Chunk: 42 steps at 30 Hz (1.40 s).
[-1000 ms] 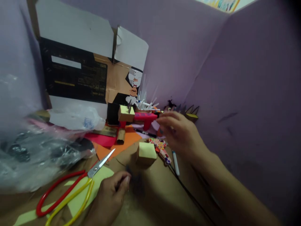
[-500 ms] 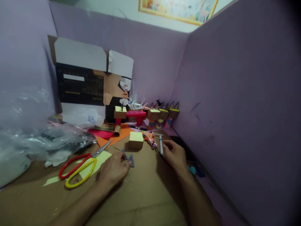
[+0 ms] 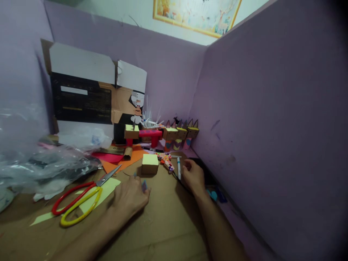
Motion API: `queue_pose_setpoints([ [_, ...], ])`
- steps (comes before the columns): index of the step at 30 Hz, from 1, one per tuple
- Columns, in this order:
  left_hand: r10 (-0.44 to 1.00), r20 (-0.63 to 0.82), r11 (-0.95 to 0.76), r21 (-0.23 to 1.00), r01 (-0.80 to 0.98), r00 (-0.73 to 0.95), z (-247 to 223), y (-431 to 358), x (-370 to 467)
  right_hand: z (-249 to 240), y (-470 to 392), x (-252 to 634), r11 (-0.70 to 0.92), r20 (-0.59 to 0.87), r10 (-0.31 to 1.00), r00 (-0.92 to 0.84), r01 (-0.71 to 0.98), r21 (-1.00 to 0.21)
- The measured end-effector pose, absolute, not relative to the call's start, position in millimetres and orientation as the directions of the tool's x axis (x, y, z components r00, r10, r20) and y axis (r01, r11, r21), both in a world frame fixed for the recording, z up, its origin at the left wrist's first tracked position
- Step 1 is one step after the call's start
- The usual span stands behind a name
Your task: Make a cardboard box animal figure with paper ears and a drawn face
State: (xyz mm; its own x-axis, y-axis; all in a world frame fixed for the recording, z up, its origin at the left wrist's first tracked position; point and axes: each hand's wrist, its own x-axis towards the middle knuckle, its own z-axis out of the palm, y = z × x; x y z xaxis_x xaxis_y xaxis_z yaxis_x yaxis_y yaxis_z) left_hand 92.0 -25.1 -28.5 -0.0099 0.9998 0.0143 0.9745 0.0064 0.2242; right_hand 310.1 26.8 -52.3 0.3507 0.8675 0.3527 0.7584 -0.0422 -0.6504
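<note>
My left hand [image 3: 131, 194] rests palm down on the cardboard, fingers curled over small purple paper triangles [image 3: 144, 186] with blue edges. It partly covers them. My right hand [image 3: 194, 177] is just right of a white marker [image 3: 178, 168] with a blue band, fingers loosely bent and apart, holding nothing I can see. Left of the marker lies a floral-patterned glue gun [image 3: 167, 163] with a black cord. Ahead of my left hand sits a small cardboard box [image 3: 149, 165] with a pale yellow top.
Large scissors [image 3: 95, 185] with red and yellow handles lie on pale yellow paper [image 3: 110, 188] at left. Crumpled clear plastic [image 3: 62, 161] is beyond them. Several cardboard animal figures [image 3: 170, 134] stand at the back, beside an unfolded printed carton [image 3: 81, 96]. A purple wall [image 3: 258, 119] bounds the right.
My left hand has shifted further over the paper triangles, covering more of them. My right hand has drawn slightly away from the marker. The whole view has swung a little to the right.
</note>
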Motion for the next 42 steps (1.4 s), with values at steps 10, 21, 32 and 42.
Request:
queue_pose_setpoints([
  [10, 0.991, 0.066, 0.083, 0.371, 0.925, -0.116, -5, 9, 52, -21, 59, 295, -0.076, 0.257, 0.936, 0.239, 0.852, -0.518],
  [21, 0.999, -0.027, -0.015, 0.415, 0.91, 0.029, -25, -1, 64, -47, 90, 270, -0.189, -0.015, 0.969, 0.248, 0.693, -0.695],
  [32, 0.997, -0.028, 0.077, 0.389, 0.918, -0.071, -16, 9, 38, -37, 35, 268, 0.032, 0.098, 0.963, 0.252, 0.253, -0.967],
  [42, 0.992, -0.063, 0.123, 0.462, 0.878, -0.106, -33, 8, 53, -44, 20, 264, 0.084, 0.138, 0.957, 0.254, 0.215, -0.973],
])
